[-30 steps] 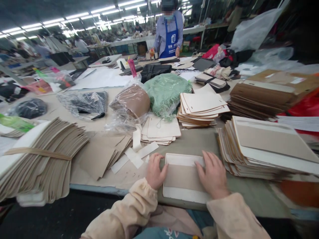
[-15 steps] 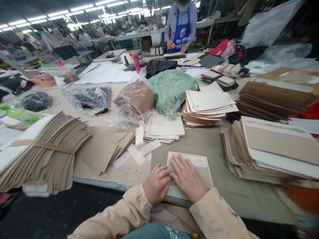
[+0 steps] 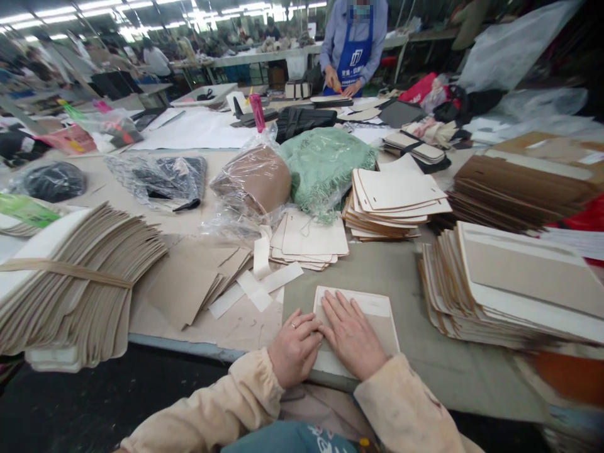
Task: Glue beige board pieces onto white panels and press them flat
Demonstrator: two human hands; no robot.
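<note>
A flat white panel [image 3: 387, 308] with a beige piece laid over its middle lies in front of me on the grey-green mat. My right hand [image 3: 352, 336] is open and rests flat on the panel, fingers stretched forward over the beige piece. At the panel's left edge is my left hand [image 3: 296, 346], its fingers bent and pressed together, a ring on one of them. What those fingers hold, if anything, is hidden. The fingertips of the left hand meet the right thumb.
Stacks of panels stand to the right [image 3: 514, 289] and behind [image 3: 396, 192]. At left lie a banded stack [image 3: 80, 283], beige sheets [image 3: 193, 280] and white strips [image 3: 257, 289]. Plastic-wrapped goods [image 3: 255, 179] sit further back. Across the table works a person in a blue apron [image 3: 356, 56].
The view has shifted slightly, moving most things a little left in the picture. Both hands keep the same pose on the panel. The person opposite has moved their hands closer together.
</note>
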